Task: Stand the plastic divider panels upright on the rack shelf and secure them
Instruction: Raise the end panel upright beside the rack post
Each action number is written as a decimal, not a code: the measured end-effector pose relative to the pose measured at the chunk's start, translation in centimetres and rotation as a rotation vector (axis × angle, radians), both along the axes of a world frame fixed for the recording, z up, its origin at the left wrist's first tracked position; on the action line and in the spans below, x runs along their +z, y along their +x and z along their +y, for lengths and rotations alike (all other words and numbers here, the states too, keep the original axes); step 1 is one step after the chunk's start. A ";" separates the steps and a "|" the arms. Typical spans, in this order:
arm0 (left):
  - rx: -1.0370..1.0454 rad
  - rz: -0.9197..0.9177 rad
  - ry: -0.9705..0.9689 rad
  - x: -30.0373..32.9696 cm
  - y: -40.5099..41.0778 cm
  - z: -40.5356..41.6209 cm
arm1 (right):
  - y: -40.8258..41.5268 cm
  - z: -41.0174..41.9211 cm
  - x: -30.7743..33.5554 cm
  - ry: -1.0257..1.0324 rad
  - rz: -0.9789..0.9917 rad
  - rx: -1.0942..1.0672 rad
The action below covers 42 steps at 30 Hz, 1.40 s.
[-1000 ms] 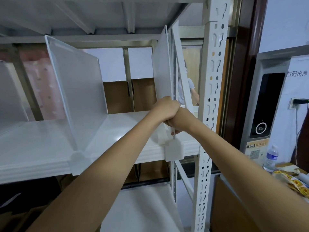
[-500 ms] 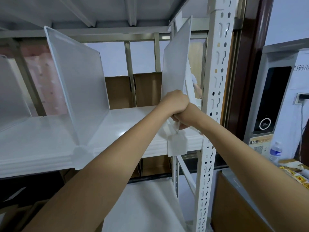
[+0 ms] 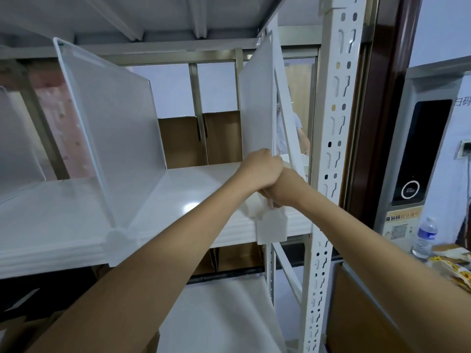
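Observation:
A translucent white divider panel (image 3: 257, 105) stands upright at the right end of the white rack shelf (image 3: 193, 197). My left hand (image 3: 260, 171) grips its front edge low down. Just below and right of it, my right hand (image 3: 283, 189) grips the same edge, above the panel's clip tab (image 3: 271, 229) that hangs over the shelf's front lip. A second divider panel (image 3: 107, 123) stands upright further left, its clip (image 3: 119, 242) on the shelf edge. A third divider (image 3: 15, 138) shows partly at the far left.
A perforated white rack post (image 3: 328, 174) rises right beside my hands, with a diagonal brace behind the panel. Another shelf sits overhead and one lies below (image 3: 219, 317). Brown cartons (image 3: 201, 138) stand behind the rack. To the right are a dark door frame, a wall device and a water bottle (image 3: 424, 236).
The right-hand panel has swung from leaning slightly left to leaning right and then back toward vertical. Both hands have kept their grip on its front edge.

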State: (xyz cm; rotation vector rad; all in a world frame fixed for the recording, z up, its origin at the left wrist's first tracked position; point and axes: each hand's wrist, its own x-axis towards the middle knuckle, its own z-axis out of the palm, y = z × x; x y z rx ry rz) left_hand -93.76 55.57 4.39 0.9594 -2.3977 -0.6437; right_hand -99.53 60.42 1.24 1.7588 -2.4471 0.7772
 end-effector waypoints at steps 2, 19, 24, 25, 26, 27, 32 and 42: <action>0.002 -0.013 0.018 -0.1 0.1 0.1 | 0.0 -0.1 -0.6 0.030 0.029 0.005; -0.032 -0.070 -0.010 -0.7 0.5 -0.8 | -0.8 0.6 -0.8 0.109 0.062 0.033; -0.268 -0.099 0.331 -1.9 3.9 -2.8 | -3.4 2.3 -2.6 0.083 -0.237 0.117; -0.274 -0.114 0.340 -2.5 4.4 -3.4 | -3.8 2.4 -3.1 0.054 -0.268 0.120; -0.259 -0.125 0.338 -3.2 4.7 -3.8 | -4.1 2.3 -3.6 0.018 -0.306 0.132; -0.240 -0.105 0.348 -4.0 4.6 -4.2 | -4.2 2.3 -3.8 -0.004 -0.353 0.156; -0.078 0.482 0.728 -6.2 2.4 -5.7 | -5.6 0.5 -3.9 -0.003 -0.705 0.273; 0.181 0.700 0.900 -6.0 -3.8 -9.7 | -6.2 -8.9 -4.6 -0.215 -1.166 0.113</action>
